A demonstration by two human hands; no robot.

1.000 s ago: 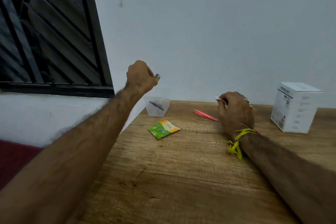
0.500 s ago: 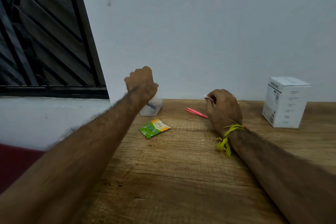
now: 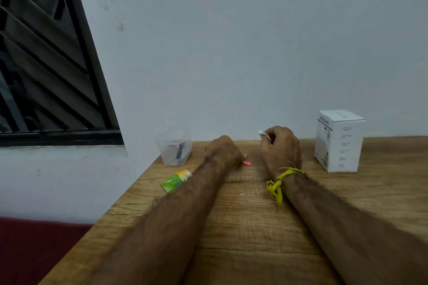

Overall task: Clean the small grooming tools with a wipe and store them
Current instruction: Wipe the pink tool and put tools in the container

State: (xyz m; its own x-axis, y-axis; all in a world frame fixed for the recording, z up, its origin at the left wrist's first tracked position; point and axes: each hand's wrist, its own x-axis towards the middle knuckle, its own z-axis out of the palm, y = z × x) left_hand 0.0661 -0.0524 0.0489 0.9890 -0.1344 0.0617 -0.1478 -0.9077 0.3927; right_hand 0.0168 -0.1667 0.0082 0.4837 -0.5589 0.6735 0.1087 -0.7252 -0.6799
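— Starting left: one clear tub (image 3: 174, 150) by the wall, at least one dark tool (image 3: 179, 151) stored inside, one green sachet (image 3: 176, 180) lying before it.

— And the hands?

— Left hand (image 3: 223, 151) covers one pink tool (image 3: 246, 163) on the surface (image 3: 231, 227) (grasping it? I cannot tell). Right hand (image 3: 280, 148) pinches one white wipe (image 3: 262, 133), probably ready to clean. One white box (image 3: 339, 141) far right.

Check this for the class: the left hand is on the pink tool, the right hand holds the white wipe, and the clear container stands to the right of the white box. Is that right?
One detail is wrong. The head view shows the clear container standing left of the white box, near the table's left edge. The left hand is on the pink tool, and the right hand holds the white wipe.
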